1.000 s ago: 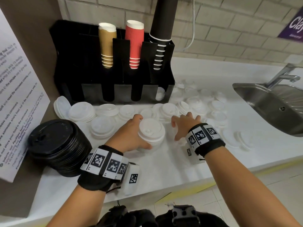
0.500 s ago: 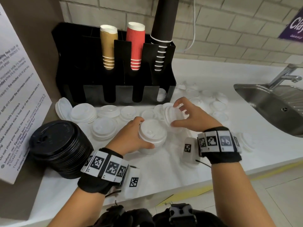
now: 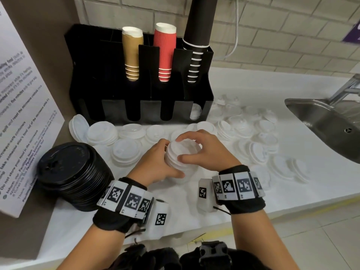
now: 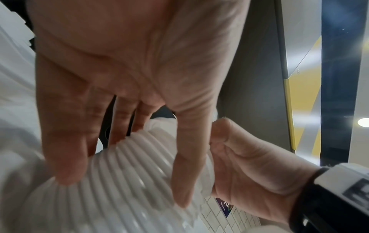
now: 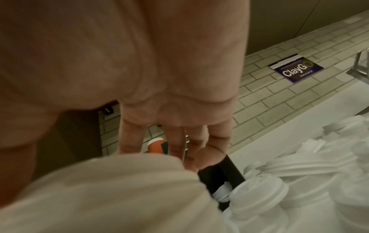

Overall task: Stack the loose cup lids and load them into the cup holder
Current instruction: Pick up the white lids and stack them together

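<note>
A tall stack of white cup lids stands on the white counter in front of me. My left hand grips the stack from the left, thumb and fingers curled round its ribbed side. My right hand holds the topmost lids from the right, fingers curled over the top and thumb on the near side. Behind stands the black cup holder, with brown, red and black cups in its upper slots and a few white lids in its lower right slot.
Loose white lids and short stacks lie scattered in front of and to the right of the holder. A stack of black lids sits at the left beside a printed notice. A steel sink is at the right.
My right hand picked up a few lids from just right of the stack, swung them left and set them on top. My left hand kept its grip on the stack.
</note>
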The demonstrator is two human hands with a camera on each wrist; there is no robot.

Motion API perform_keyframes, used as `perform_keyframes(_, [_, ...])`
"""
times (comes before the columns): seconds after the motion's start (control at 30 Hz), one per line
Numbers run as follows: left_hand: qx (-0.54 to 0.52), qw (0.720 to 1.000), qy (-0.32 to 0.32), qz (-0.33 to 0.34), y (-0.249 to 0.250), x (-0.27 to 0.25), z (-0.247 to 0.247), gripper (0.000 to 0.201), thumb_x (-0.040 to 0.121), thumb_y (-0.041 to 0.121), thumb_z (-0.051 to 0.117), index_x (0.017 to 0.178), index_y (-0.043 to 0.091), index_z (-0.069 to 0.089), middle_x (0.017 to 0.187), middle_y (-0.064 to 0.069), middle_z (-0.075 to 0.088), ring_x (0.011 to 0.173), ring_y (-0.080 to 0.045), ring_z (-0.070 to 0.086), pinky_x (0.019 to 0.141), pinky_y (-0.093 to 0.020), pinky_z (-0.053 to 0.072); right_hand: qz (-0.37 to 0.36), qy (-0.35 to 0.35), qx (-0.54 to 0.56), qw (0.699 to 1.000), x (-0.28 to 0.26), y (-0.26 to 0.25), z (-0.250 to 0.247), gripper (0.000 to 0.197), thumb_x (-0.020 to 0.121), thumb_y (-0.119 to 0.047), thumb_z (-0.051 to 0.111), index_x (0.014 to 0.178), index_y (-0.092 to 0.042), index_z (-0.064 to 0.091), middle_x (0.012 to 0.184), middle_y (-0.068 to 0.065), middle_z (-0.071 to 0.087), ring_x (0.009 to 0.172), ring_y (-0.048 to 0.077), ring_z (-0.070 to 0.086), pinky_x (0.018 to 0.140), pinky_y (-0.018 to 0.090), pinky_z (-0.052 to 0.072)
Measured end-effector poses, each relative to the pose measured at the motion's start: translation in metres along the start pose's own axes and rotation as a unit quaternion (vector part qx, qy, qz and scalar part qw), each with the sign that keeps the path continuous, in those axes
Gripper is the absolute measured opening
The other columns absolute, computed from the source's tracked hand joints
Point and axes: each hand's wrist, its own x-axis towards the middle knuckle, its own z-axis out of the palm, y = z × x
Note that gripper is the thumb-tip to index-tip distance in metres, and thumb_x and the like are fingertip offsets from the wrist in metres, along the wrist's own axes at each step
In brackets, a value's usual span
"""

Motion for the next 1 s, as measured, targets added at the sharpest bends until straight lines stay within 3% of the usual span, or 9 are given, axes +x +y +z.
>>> perform_keyframes(0.07, [-0.009,1.000,0.001,-0.004,-0.002,0.000,0.000,0.076,0.057,0.028,0.090,0.117,0.029,0.044,0.110,0.013,0.057,0.095,-0.012,0.060,0.065,-0.033,0.057,-0.002,-0.001,-0.011,1.000,0.000,-0.001,0.001,0.044,0.067,-0.030,0.081,0.106,-0.040,0.063,0.109,0.000,0.054,0.102,0.013,0.049,0.079,0.012,0.037])
perform_keyframes(0.2, [-0.021,1.000,-0.002,-0.012,0.000,-0.001,0.001,0.082,0.047,0.037,0.086,0.117,0.032,0.043,0.112,0.018,0.053,0.099,-0.011,0.059,0.075,-0.039,0.058,-0.004,-0.003,-0.035,0.999,-0.001,0.000,0.002,0.049,0.065,-0.029,0.082,0.108,-0.038,0.062,0.108,-0.001,0.051,0.105,0.016,0.047,0.082,0.020,0.037])
perform_keyframes(0.33, [0.003,1.000,0.003,-0.016,0.000,-0.001,0.001,0.079,0.056,0.028,0.089,0.120,0.031,0.043,0.115,0.015,0.053,0.102,-0.010,0.057,0.080,-0.039,0.057,-0.008,-0.013,-0.036,0.999,-0.004,0.001,0.003,0.052,0.066,-0.033,0.084,0.113,-0.035,0.062,0.112,-0.001,0.050,0.107,0.014,0.047,0.085,0.020,0.037])
perform_keyframes(0.5, [0.039,0.999,-0.005,-0.006,0.000,-0.005,-0.003,0.110,0.054,0.032,0.093,0.143,0.033,0.027,0.130,0.008,0.045,0.117,-0.017,0.050,0.098,-0.034,0.042,0.062,0.072,0.012,0.995,-0.016,0.016,-0.025,0.023,0.092,-0.032,0.060,0.113,-0.025,0.064,0.117,-0.003,0.056,0.096,0.011,0.057,0.080,0.018,0.040])
perform_keyframes(0.57, [0.031,1.000,-0.002,0.001,0.002,-0.007,-0.004,0.110,0.055,0.038,0.092,0.143,0.038,0.027,0.137,0.006,0.043,0.123,-0.017,0.046,0.103,-0.036,0.040,0.127,0.072,-0.028,0.989,-0.026,0.028,-0.043,0.021,0.097,-0.027,0.052,0.110,-0.019,0.065,0.114,-0.001,0.062,0.086,0.009,0.056,0.079,0.022,0.041])
perform_keyframes(0.67, [0.022,1.000,0.012,0.012,0.004,-0.008,-0.004,0.091,0.063,0.044,0.087,0.138,0.040,0.036,0.138,0.006,0.044,0.123,-0.017,0.047,0.103,-0.037,0.041,0.230,-0.008,-0.107,0.967,-0.041,0.044,-0.057,0.020,0.090,-0.031,0.062,0.107,-0.021,0.065,0.111,-0.002,0.062,0.091,0.011,0.055,0.080,0.025,0.039])
perform_keyframes(0.77, [0.031,0.999,0.021,0.020,0.005,-0.007,-0.003,0.081,0.067,0.040,0.085,0.134,0.040,0.041,0.131,0.007,0.045,0.118,-0.018,0.049,0.097,-0.034,0.041,0.314,-0.054,-0.093,0.943,-0.052,0.051,-0.054,0.044,0.071,-0.029,0.082,0.110,-0.028,0.062,0.110,-0.005,0.057,0.098,0.013,0.054,0.078,0.024,0.036])
perform_keyframes(0.87, [0.036,0.999,0.026,0.023,0.006,-0.006,-0.001,0.079,0.068,0.033,0.086,0.133,0.039,0.042,0.127,0.006,0.046,0.116,-0.019,0.050,0.096,-0.034,0.042,0.340,-0.060,-0.115,0.931,-0.057,0.054,-0.048,0.057,0.062,-0.024,0.087,0.110,-0.027,0.058,0.109,-0.003,0.054,0.095,0.016,0.054,0.074,0.028,0.039])
perform_keyframes(1.0, [0.028,0.999,0.024,0.025,0.007,-0.005,0.001,0.077,0.068,0.029,0.086,0.130,0.037,0.041,0.129,0.004,0.048,0.113,-0.020,0.051,0.098,-0.040,0.045,0.339,-0.099,-0.191,0.916,-0.058,0.054,-0.035,0.073,0.059,-0.031,0.088,0.117,-0.027,0.042,0.110,-0.002,0.044,0.093,0.020,0.050,0.068,0.032,0.040])
